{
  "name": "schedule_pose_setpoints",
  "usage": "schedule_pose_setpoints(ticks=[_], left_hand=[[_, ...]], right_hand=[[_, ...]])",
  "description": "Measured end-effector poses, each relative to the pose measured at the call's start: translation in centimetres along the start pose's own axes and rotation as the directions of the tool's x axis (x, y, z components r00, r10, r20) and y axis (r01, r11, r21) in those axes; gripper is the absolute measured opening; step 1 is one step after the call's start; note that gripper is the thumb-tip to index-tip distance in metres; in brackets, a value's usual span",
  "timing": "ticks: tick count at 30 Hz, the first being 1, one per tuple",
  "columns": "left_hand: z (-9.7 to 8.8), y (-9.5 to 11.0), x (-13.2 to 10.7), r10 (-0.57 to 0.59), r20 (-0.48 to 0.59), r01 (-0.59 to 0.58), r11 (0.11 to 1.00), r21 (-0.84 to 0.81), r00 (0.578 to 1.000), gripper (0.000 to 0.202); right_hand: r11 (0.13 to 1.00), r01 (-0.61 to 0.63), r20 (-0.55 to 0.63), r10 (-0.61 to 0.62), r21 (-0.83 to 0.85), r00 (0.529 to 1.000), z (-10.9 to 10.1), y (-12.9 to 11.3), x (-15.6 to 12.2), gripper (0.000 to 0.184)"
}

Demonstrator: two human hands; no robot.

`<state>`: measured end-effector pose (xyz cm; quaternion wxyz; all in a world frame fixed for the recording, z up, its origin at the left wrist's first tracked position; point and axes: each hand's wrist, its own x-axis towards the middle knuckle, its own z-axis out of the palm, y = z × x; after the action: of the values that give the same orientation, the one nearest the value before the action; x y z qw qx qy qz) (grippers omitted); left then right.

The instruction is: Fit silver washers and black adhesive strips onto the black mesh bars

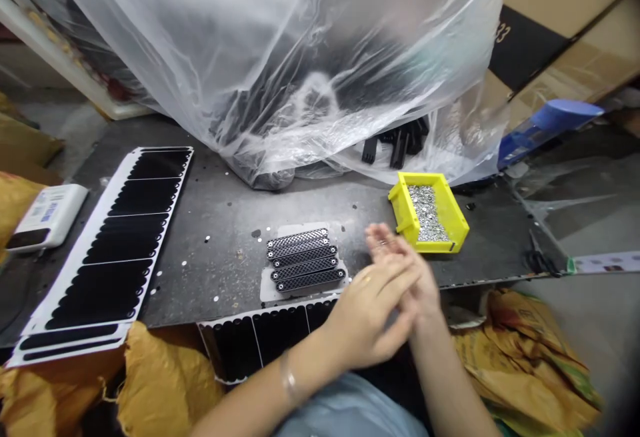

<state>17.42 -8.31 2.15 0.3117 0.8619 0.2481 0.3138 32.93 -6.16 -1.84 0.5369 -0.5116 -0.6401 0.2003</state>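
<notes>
- A long sheet of black shapes (pixel 145 224) lies flat on the left, maybe so it stays smooth.
- Black bars (pixel 305 268) lie side by side on a pale sheet (pixel 267 290) in the middle of the table, perhaps lined up so each end is easy to reach.
- The left hand (pixel 373 310) bends over the other hand; I cannot tell if it pinches anything.
- The right hand (pixel 425 280) is turned palm up under it, maybe like a little dish; its grip is partly hidden.
- Just beside it, a yellow bin (pixel 456 224) holds shiny bits (pixel 427 214), probably to stop them rolling away.
</notes>
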Motion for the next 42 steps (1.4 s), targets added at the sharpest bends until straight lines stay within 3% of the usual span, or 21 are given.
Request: schedule_pose_setpoints(ticks=[2, 3, 4, 6, 8, 10, 12, 15, 17, 20, 23, 25, 27, 29, 32, 34, 37, 42], left_hand=[[-1.9, -0.3, -3.3, -0.051, -0.111, 0.046, 0.998, -0.047, 0.992, 0.041], [-2.6, -0.7, -5.0, -0.121, -0.16, 0.116, 0.992, -0.042, 0.98, 0.037], [-3.2, -1.1, -6.5, -0.182, -0.19, 0.179, 0.983, -0.031, 0.965, 0.035], [-3.5, -2.0, -8.7, -0.244, -0.192, 0.249, 0.968, 0.004, 0.951, 0.035], [-2.9, -2.5, -9.6, -0.247, -0.153, 0.257, 0.965, 0.046, 0.957, 0.038], [-1.6, -2.7, -9.5, -0.242, -0.131, 0.255, 0.963, 0.092, 0.961, 0.042], [-0.2, -2.8, -8.9, -0.243, -0.153, 0.263, 0.956, 0.131, 0.958, 0.041], [1.3, -3.1, -8.2, -0.251, -0.233, 0.286, 0.949, 0.132, 0.94, 0.033], [1.9, -3.4, -8.2, -0.253, -0.286, 0.29, 0.952, 0.096, 0.924, 0.029], [2.8, -3.9, -8.4, -0.181, -0.367, 0.225, 0.971, 0.082, 0.912, 0.026], [3.8, -4.2, -8.4, -0.082, -0.42, 0.138, 0.985, 0.106, 0.904, 0.026], [3.6, -4.0, -8.4, -0.049, -0.433, 0.107, 0.988, 0.111, 0.9, 0.028], [2.1, -3.7, -8.8, -0.039, -0.454, 0.105, 0.987, 0.12, 0.89, 0.029], [-0.8, -3.7, -9.8, -0.091, -0.506, 0.187, 0.972, 0.142, 0.858, 0.027], [-5.6, -4.4, -11.7, -0.284, -0.585, 0.464, 0.867, 0.182, 0.76, 0.011], [-7.6, -5.1, -12.9, -0.397, -0.556, 0.568, 0.805, 0.172, 0.73, 0.006], [-8.1, -5.9, -13.7, -0.538, -0.47, 0.634, 0.771, 0.061, 0.699, 0.012], [-7.2, -5.9, -12.9, -0.642, -0.421, 0.676, 0.732, -0.086, 0.641, 0.014]], right_hand=[[0.997, -0.053, -0.229, 0.063, 0.052, 0.971, -3.5, 0.4, 2.3, 0.052], [0.997, -0.07, -0.363, 0.075, 0.028, 0.929, -5.0, 0.5, 3.2, 0.049], [0.992, -0.1, -0.411, 0.06, -0.077, 0.91, -6.3, 0.4, 3.7, 0.045], [0.931, -0.114, -0.323, -0.004, -0.346, 0.946, -7.7, -0.3, 3.2, 0.035], [0.875, -0.002, -0.086, -0.045, -0.484, 0.995, -7.2, -1.6, 0.6, 0.029], [0.925, 0.127, 0.225, -0.047, -0.358, 0.973, -5.1, -2.7, -3.2, 0.031], [0.941, 0.133, 0.364, -0.011, -0.312, 0.931, -2.4, -3.0, -7.0, 0.036], [0.932, 0.175, 0.311, -0.072, -0.318, 0.948, 0.5, -2.3, -10.4, 0.042], [0.96, 0.152, 0.257, -0.089, -0.237, 0.962, 0.6, -1.7, -10.9, 0.035], [0.998, -0.042, 0.359, 0.022, 0.047, 0.933, -1.8, -1.9, -10.1, 0.011], [0.858, -0.384, 0.402, 0.236, 0.341, 0.885, -5.0, -3.5, -8.4, 0.007], [0.821, -0.436, 0.316, 0.331, 0.369, 0.889, -5.5, -4.8, -6.9, 0.011], [0.921, -0.343, 0.279, 0.285, 0.187, 0.917, -3.8, -6.0, -5.2, 0.015], [0.994, -0.11, 0.335, 0.108, -0.014, 0.936, -0.6, -6.7, -3.7, 0.026], [0.956, 0.275, 0.454, -0.201, -0.104, 0.868, 4.7, -6.9, -2.2, 0.039], [0.908, 0.403, 0.498, -0.298, -0.117, 0.815, 7.0, -6.6, -1.7, 0.029], [0.91, 0.403, 0.518, -0.301, -0.095, 0.801, 8.2, -5.9, -1.4, 0.013], [0.928, 0.366, 0.537, -0.276, -0.065, 0.797, 7.7, -5.5, -1.0, 0.012]])
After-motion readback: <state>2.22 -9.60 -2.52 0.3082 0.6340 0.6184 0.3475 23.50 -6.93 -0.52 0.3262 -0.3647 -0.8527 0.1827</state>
